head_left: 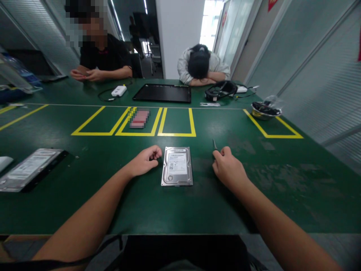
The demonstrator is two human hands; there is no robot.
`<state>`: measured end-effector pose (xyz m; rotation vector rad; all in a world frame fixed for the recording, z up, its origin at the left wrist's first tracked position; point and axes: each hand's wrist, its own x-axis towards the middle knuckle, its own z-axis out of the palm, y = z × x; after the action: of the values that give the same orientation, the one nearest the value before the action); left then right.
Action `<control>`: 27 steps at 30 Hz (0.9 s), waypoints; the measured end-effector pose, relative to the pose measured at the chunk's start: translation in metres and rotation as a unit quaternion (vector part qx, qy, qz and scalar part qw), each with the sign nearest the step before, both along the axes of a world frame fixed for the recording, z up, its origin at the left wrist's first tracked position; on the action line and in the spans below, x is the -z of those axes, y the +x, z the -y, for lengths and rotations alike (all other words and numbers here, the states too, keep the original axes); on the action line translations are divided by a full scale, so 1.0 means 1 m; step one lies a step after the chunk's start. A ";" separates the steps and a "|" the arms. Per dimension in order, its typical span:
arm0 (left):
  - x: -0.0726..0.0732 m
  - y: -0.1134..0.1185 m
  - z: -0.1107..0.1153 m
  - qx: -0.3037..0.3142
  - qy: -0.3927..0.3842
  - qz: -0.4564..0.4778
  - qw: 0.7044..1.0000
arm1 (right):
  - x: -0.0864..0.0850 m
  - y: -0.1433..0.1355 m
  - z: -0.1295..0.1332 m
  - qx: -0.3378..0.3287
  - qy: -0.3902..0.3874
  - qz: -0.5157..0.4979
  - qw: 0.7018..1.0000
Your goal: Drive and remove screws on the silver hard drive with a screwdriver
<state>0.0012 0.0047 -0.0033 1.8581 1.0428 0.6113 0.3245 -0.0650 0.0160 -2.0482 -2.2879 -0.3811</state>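
A silver hard disk drive (pixel 177 166) lies label up on the green bench (pixel 197 210), between the two hands, its fine print too small to read. The left hand (pixel 146 160) is just beside the drive's left edge, its fingers loosely curled and released, with no object visible in them. The right hand (pixel 229 167), apart from the drive on the other side, has its fingers closed round a screwdriver (pixel 214 144); the grip hides most of the handle, and only the thin shaft shows clearly, pointing away. To the left is a second hard disk drive (pixel 32 167), cut off by the picture's edge, with a dark piece along its side that is hard to make out; near it, one white object (pixel 5 162) is also cropped. Beyond the hands, four three-sided yellow tape outlines (pixel 176 134) show, three grouped and one at right, plus cropped yellow lines at far left. One pinkish-red item (pixel 140 119), blurred by pixelation, lies in the middle outline of the group. One metal bowl (pixel 263 116) at the right outline holds dark contents, unclear under clear plastic. Farther back are one black flat panel (pixel 163 93), one white box (pixel 119 91) with a cable, a black cable bundle (pixel 222 89), and two people (pixel 105 56) across the bench.
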 end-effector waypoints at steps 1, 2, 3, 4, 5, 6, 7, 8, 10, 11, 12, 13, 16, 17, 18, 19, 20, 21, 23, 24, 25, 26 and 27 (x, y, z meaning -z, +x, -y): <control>0.000 0.000 0.000 -0.007 -0.001 0.004 1.000 | 0.001 0.002 0.000 0.015 -0.011 -0.001 1.000; 0.001 0.001 0.000 -0.015 -0.002 0.008 1.000 | 0.001 0.003 -0.001 0.031 -0.022 -0.003 0.999; 0.002 0.001 -0.001 -0.024 -0.002 0.010 1.000 | 0.000 0.004 -0.001 0.044 -0.032 -0.004 0.999; 0.002 0.002 -0.001 -0.035 0.001 0.012 0.999 | -0.001 0.005 -0.001 0.055 -0.041 -0.005 0.998; 0.003 0.004 -0.001 -0.049 0.004 0.013 0.999 | -0.002 0.005 -0.002 0.062 -0.047 -0.005 0.997; 0.004 0.005 -0.001 -0.064 0.008 0.013 0.998 | -0.004 0.006 -0.002 0.067 -0.052 -0.004 0.996; 0.004 0.007 -0.002 -0.081 0.013 0.011 0.997 | -0.005 0.007 -0.002 0.070 -0.055 -0.004 0.996; 0.005 0.008 -0.003 -0.097 0.017 0.005 0.995 | -0.007 0.008 -0.002 0.072 -0.059 -0.006 0.996; 0.004 0.011 -0.005 -0.119 0.023 -0.017 0.993 | -0.009 0.011 -0.002 0.075 -0.064 -0.013 0.995; 0.004 0.012 -0.007 -0.125 0.023 -0.027 0.991 | -0.009 0.012 -0.002 0.075 -0.065 -0.016 0.995; 0.003 0.013 -0.009 -0.132 0.020 -0.035 0.990 | -0.009 0.014 -0.002 0.075 -0.066 -0.019 0.995; 0.002 0.014 -0.012 -0.140 0.014 -0.041 0.989 | -0.009 0.015 -0.002 0.075 -0.066 -0.019 0.995; 0.000 0.018 -0.018 -0.169 -0.013 -0.054 0.984 | -0.009 0.017 -0.003 0.079 -0.073 -0.017 0.994; -0.001 0.019 -0.019 -0.177 -0.017 -0.063 0.982 | -0.008 0.017 -0.003 0.080 -0.077 -0.017 0.994; -0.001 0.021 -0.021 -0.184 -0.017 -0.073 0.980 | -0.008 0.018 -0.003 0.081 -0.078 -0.017 0.993; -0.001 0.023 -0.022 -0.191 -0.012 -0.082 0.978 | -0.008 0.017 -0.003 0.080 -0.078 -0.017 0.994; -0.001 0.024 -0.023 -0.200 -0.004 -0.091 0.976 | -0.007 0.017 -0.003 0.078 -0.076 -0.016 0.994; 0.000 0.026 -0.023 -0.211 0.007 -0.099 0.972 | -0.007 0.017 -0.003 0.076 -0.073 -0.015 0.994; 0.001 0.027 -0.024 -0.232 0.035 -0.116 0.965 | -0.007 0.018 -0.003 0.071 -0.064 -0.010 0.995; 0.001 0.028 -0.023 -0.240 0.051 -0.125 0.961 | -0.007 0.018 -0.003 0.071 -0.060 -0.008 0.996; 0.002 0.028 -0.023 -0.245 0.068 -0.134 0.958 | -0.007 0.018 -0.003 0.069 -0.058 -0.007 0.996; 0.002 0.028 -0.023 -0.247 0.084 -0.143 0.955 | -0.006 0.018 -0.003 0.068 -0.058 -0.008 0.996; 0.003 0.028 -0.022 -0.246 0.100 -0.152 0.952 | -0.006 0.018 -0.003 0.066 -0.059 -0.010 0.996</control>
<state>0.0290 0.0265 -0.0059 1.9110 1.7325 0.7517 0.3420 -0.0621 0.0224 -2.2554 -2.2213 -0.2361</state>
